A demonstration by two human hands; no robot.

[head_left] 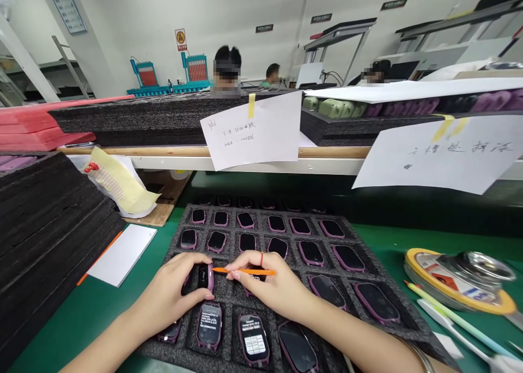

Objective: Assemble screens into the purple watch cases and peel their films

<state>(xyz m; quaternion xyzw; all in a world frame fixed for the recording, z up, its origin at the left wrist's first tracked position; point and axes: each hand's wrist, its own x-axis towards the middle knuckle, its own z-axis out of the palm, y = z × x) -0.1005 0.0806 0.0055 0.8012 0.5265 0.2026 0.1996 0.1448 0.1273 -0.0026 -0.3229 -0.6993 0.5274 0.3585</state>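
My left hand [186, 279] is closed on a purple smartwatch case [206, 276], gripping it by its ends between thumb and fingers just over the foam tray [229, 302]. An orange pointed stick [245, 271] is pinched in my right hand [269, 280]; its tip meets the side of that case. Purple watch cases with dark screens fill rows of slots in the tray. Close to me, one watch [210, 325] shows lines of text and another watch [254, 337] shows a menu with a white grid. My right hand partly covers a watch beneath it.
Black foam trays [53, 253] are stacked at left, near a white pad [122, 256]. A tape roll [433, 275] with a metal piece on it and a toothbrush [449, 329] lie at right. A shelf [327, 166] with taped notes crosses ahead; people sit beyond.
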